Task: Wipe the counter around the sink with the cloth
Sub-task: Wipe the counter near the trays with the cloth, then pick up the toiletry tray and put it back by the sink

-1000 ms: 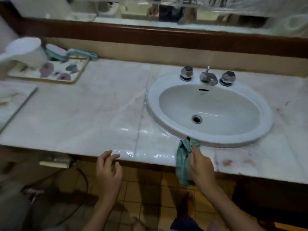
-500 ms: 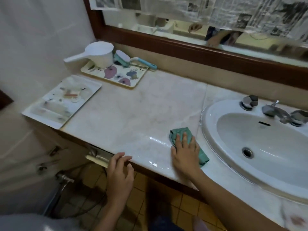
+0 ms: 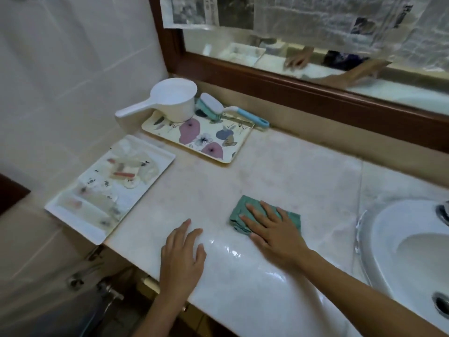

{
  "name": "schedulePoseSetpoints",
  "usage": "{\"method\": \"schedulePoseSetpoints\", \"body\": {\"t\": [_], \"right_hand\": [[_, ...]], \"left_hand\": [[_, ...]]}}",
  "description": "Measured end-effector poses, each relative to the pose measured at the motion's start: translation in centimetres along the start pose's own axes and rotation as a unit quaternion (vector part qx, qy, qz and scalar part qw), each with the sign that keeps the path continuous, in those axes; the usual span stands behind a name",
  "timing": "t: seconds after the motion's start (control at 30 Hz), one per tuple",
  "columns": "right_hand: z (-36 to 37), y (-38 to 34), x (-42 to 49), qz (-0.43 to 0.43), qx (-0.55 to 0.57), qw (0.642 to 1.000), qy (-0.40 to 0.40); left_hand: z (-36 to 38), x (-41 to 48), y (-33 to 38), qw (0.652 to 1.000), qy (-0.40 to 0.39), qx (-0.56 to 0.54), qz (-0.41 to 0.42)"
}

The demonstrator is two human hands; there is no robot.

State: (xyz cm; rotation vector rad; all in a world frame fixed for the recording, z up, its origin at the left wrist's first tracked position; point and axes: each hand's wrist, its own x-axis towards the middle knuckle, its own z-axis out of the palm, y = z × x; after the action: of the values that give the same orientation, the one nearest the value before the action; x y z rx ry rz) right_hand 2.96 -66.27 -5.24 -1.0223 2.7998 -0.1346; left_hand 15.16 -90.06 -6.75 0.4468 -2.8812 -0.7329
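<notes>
A folded green cloth (image 3: 239, 211) lies flat on the pale marble counter (image 3: 279, 171), left of the white oval sink (image 3: 384, 239). My right hand (image 3: 272, 231) presses down on the cloth with spread fingers, covering most of it. My left hand (image 3: 181, 259) rests palm down on the counter's front edge, fingers apart, holding nothing. A wet shiny streak runs along the counter between and in front of my hands.
A flowered tray (image 3: 206, 139) at the back left carries a white ladle cup (image 3: 175, 99) and a blue-handled brush (image 3: 218, 108). A white tray (image 3: 80, 215) with small items overhangs the counter's left end. Tap handles (image 3: 443, 212) sit at the sink's rim. A wood-framed mirror (image 3: 291, 76) lines the back wall.
My right hand has carried the cloth from the sink's front rim leftward and farther onto the counter. My left hand has come up from below the edge to rest on the counter.
</notes>
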Motion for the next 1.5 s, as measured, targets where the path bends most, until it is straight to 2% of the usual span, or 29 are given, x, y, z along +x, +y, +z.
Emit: {"method": "schedulePoseSetpoints", "body": {"t": [0.17,0.23,0.33,0.4,0.57,0.67,0.8,0.9,1.0,1.23,1.5], "right_hand": [[-0.1,-2.1,2.3,0.104,0.031,0.993,0.043],[-0.6,-3.5,3.0,0.130,0.076,0.983,0.109],[-1.6,-5.9,5.6,0.157,0.126,0.943,0.265],[-2.4,-8.3,8.6,0.138,0.138,0.933,0.303],[-4.2,-14.5,17.9,0.093,0.226,0.936,0.253],[-5.0,-18.0,23.6,0.075,0.255,0.939,0.217],[-5.3,-20.4,30.6,0.045,0.203,0.960,0.188],[-5.1,-20.3,34.7,0.069,0.127,0.982,0.125],[-5.0,-20.3,36.7,0.099,0.131,0.983,0.081],[-4.3,-21.1,36.5,0.157,0.251,0.951,0.089],[-4.7,-18.1,25.4,0.300,0.290,0.903,0.104]], "left_hand": [[-0.1,0.1,0.2,1.000,0.014,-0.013,-0.002],[-0.5,0.2,0.0,0.998,0.010,-0.058,-0.009],[-2.2,0.6,-0.6,0.980,0.030,-0.185,-0.059],[-4.6,1.0,-1.8,0.966,0.081,-0.226,-0.100],[-11.0,2.3,-8.3,0.923,0.193,-0.267,-0.199],[-13.5,4.0,-12.9,0.882,0.249,-0.272,-0.293],[-14.5,6.7,-17.1,0.823,0.240,-0.306,-0.415],[-14.6,8.2,-17.8,0.794,0.242,-0.353,-0.432],[-14.4,9.3,-17.7,0.772,0.243,-0.402,-0.428],[-14.8,10.8,-17.1,0.745,0.268,-0.399,-0.462],[-15.4,8.7,-15.3,0.783,0.200,-0.400,-0.433]]}}
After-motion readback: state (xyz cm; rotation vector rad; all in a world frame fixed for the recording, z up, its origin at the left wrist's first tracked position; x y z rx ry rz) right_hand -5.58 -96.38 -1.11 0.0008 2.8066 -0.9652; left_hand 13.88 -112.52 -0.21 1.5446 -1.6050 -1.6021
